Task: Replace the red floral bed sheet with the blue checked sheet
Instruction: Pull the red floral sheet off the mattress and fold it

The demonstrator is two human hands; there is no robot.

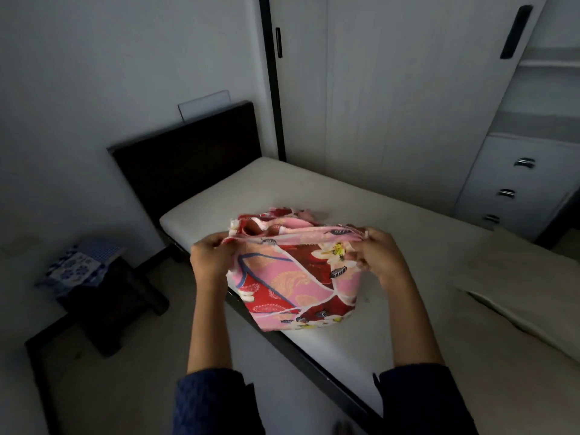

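Bare and pale, the mattress fills the dim room beside a dark headboard. Over its near edge, the folded red floral sheet hangs between the left hand and right hand, each pinching a top corner. Well apart to the left, the blue checked sheet lies on a dark stool.

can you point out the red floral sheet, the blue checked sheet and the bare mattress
red floral sheet (pixel 295 284), head view, front face of the folded bundle
blue checked sheet (pixel 99 248), head view, top fold on the dark stool
mattress (pixel 266 183), head view, bare top near the headboard

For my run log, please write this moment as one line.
step: folding red floral sheet | left hand: gripping top edge | right hand: gripping top edge | mattress: bare | blue checked sheet: waiting on stool
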